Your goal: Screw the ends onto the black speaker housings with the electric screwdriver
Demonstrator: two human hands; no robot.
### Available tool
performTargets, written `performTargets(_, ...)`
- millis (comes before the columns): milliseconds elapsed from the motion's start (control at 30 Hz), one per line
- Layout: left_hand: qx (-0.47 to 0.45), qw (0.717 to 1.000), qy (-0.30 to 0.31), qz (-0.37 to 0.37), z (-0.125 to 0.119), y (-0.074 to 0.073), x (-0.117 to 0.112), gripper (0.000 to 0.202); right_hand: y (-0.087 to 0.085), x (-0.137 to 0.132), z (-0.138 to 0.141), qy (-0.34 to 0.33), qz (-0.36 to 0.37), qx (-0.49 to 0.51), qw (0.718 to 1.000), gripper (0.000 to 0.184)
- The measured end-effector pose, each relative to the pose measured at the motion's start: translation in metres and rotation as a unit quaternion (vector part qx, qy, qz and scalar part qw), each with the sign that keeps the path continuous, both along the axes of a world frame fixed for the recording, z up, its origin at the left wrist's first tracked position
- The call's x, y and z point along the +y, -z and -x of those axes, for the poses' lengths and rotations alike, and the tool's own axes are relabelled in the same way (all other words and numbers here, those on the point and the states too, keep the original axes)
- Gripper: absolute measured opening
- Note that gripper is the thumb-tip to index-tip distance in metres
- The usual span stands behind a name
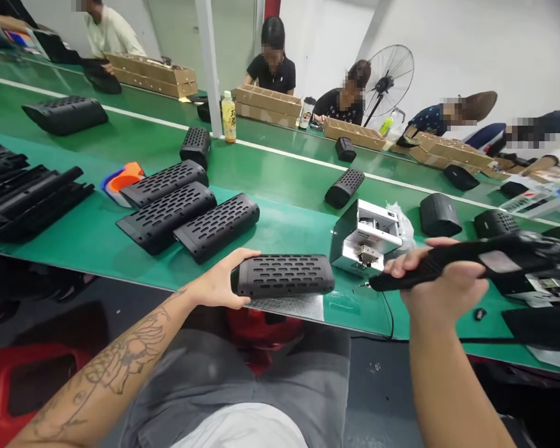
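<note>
My left hand [221, 279] grips the left end of a black slotted housing [287, 274] at the front edge of the green bench, its slotted face towards me. In my right hand [436, 280] is a black electric screwdriver [452, 258], lying sideways with its tip to the left, apart from the housing. Just behind that tip stands a silver and black screw feeder [366, 236]. Behind my left hand, more black slotted housings [219, 224] lie tilted on the bench.
Black shell parts [23, 193] are piled at the far left, near an orange and blue tape dispenser [121, 180]. A yellow-labelled bottle [228, 117] stands by a white post [209, 68]. Beyond the green conveyor [270, 168], several people work at cardboard boxes [268, 106].
</note>
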State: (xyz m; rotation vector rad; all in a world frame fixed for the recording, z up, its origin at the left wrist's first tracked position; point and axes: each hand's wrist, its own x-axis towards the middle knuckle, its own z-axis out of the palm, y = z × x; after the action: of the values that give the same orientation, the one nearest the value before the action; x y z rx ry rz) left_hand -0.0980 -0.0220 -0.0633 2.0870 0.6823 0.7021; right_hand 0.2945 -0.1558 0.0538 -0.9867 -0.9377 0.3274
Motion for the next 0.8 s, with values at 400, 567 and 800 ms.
performTargets(400, -0.059, 0.998, 0.007, -0.022, -0.003, 0.030, -0.010, 0.098, -0.002, -0.004, 0.065, -0.180, -0.014, -0.028, 0.983, 0.057)
performTargets(567, -0.074, 0.997, 0.010, -0.030, -0.005, 0.030, -0.009, 0.095, 0.008, 0.008, 0.067, -0.207, 0.010, -0.008, 0.978, 0.054)
performTargets(800, -0.068, 0.997, -0.011, -0.023, -0.005, 0.032, -0.011, 0.098, 0.009, 0.009, 0.068, -0.196, 0.040, -0.018, 0.980, 0.061)
